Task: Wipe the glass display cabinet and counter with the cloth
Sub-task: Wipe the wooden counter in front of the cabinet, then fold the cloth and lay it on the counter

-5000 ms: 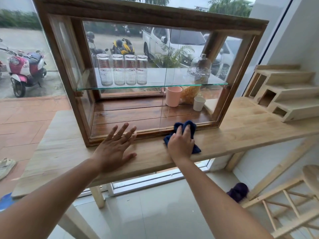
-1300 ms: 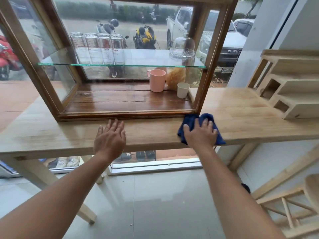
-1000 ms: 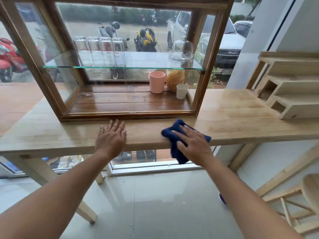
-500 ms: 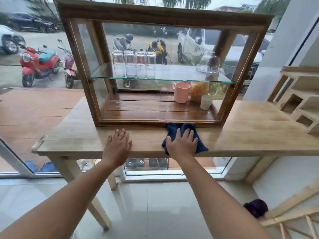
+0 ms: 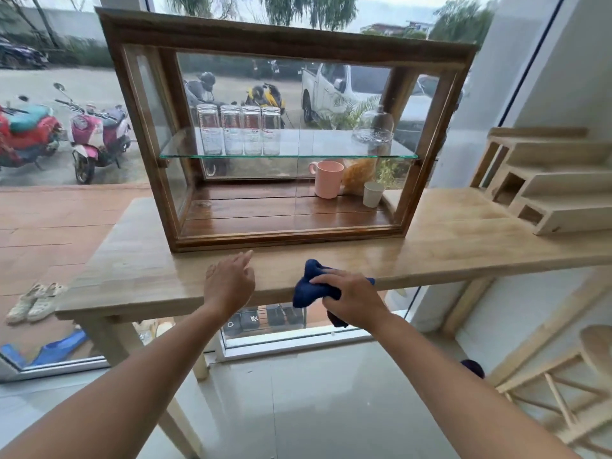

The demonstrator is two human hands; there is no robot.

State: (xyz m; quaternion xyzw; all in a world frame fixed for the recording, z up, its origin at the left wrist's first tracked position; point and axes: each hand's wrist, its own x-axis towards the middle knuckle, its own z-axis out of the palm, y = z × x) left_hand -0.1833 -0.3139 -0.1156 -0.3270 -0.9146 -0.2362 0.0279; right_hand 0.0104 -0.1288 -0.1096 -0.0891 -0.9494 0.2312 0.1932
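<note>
Scooters (image 5: 96,134) stand parked outside the window at far left, with a pair of sandals (image 5: 33,301) on the paving below, as a person cleans a pale wooden worktop (image 5: 132,273) indoors. The person's left hand (image 5: 230,284) sits at the worktop's front edge, fingers loosely together and slightly bent, gripping nothing; whether the palm actually touches the wood is hard to tell from this angle. Behind it stands the glass display cabinet (image 5: 291,39), a dark wood frame with a row of clear jars (image 5: 238,129) on its glass shelf (image 5: 331,156) and a pink mug (image 5: 326,178) on the boards beneath. Just right of the left hand, the dark blue cloth (image 5: 309,288) is at the worktop's front lip, bunched into a wad, one tail hanging below the edge. The right hand (image 5: 351,294) holds it, fingers curled round the bundle. Soft, light and limp, the cloth will likely wipe better shaken open and pressed flat under the palm, gripped by its middle; the panes look fragile and call for gentle pressure. A stepped wooden rack (image 5: 546,183) occupies the worktop's far right.
</note>
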